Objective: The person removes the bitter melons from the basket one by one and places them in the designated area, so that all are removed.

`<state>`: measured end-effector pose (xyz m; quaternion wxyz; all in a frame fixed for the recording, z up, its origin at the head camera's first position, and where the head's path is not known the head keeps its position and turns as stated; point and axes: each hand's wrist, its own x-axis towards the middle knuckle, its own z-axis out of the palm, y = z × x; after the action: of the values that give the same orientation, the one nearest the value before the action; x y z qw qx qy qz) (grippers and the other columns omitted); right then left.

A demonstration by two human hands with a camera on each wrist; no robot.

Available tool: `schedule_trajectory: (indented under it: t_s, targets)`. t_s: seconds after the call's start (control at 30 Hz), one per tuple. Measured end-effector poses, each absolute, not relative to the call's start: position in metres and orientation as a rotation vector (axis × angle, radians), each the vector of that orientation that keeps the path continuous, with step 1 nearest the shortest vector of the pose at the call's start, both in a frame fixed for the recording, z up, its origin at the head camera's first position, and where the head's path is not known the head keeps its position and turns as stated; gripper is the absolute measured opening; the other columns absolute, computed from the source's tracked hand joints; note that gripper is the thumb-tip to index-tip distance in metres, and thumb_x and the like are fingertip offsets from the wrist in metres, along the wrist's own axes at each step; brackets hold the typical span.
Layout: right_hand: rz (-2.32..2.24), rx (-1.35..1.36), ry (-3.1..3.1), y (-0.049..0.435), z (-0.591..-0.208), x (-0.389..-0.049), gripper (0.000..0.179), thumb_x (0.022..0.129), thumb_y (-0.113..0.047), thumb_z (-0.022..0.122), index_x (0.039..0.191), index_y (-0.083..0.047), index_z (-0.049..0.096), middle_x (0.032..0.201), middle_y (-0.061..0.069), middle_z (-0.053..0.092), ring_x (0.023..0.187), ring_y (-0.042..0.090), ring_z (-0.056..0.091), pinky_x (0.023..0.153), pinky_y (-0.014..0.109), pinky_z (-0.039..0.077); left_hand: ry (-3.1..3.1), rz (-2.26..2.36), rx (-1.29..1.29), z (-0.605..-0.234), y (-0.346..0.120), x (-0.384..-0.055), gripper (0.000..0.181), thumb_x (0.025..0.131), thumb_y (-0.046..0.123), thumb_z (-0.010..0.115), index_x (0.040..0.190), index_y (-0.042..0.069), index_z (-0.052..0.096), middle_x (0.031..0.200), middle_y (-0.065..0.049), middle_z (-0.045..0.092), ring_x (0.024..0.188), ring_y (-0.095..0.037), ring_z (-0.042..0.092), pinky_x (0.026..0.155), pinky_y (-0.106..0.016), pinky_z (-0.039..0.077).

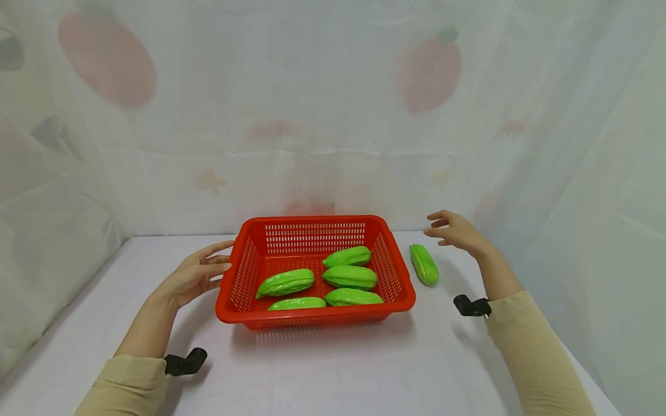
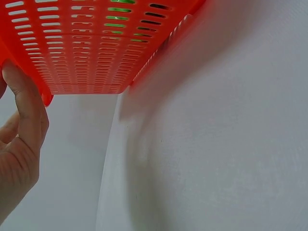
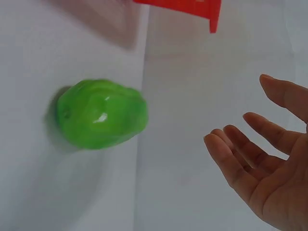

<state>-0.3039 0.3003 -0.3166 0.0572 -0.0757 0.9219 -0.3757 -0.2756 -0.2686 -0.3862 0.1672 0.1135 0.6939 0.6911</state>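
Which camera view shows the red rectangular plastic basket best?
The head view, because it shows the red plastic basket with its full rim and five green ridged vegetables inside. The left wrist view shows only slotted parts, close up; the right wrist view, only an edge.

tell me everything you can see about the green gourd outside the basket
The green gourd outside the red basket is bright green, elongated and ridged lengthwise, with a glossy, plastic-looking surface. It lies on its side on the white table, right of the basket and apart from it, its narrower tip pointing to the far side and slightly left, the rounder end nearer. The right hand hovers near it, not touching.
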Motion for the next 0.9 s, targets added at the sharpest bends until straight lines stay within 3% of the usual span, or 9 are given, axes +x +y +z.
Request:
schedule_trajectory:
  t_s: [0.5, 0.9]
  targets:
    - [-1.183, -0.443, 2.806, 0.251, -0.268, -0.305, 0.056, 0.098, -0.03, 0.06, 0.145, -0.007, 0.043, 0.147, 0.023, 0.047, 0.129, 0.04, 0.054, 0.102, 0.05, 0.052, 1.981, 1.962, 0.313, -0.386, -0.27, -0.277, 0.064, 0.099, 0.011, 0.056, 0.155, 0.012, 0.024, 0.107, 0.011, 0.069, 0.096, -0.006, 0.069, 0.085, -0.028, 0.059]
    - [-1.346, -0.607, 2.661, 0.202, -0.259, -0.314, 0.051, 0.097, -0.023, 0.062, 0.143, -0.007, 0.047, 0.143, 0.02, 0.051, 0.127, 0.037, 0.056, 0.104, 0.052, 0.05, 1.996, 1.951, 0.299, -0.39, -0.27, -0.278, 0.065, 0.099, 0.012, 0.056, 0.156, 0.012, 0.023, 0.108, 0.012, 0.069, 0.096, -0.006, 0.069, 0.085, -0.029, 0.058]
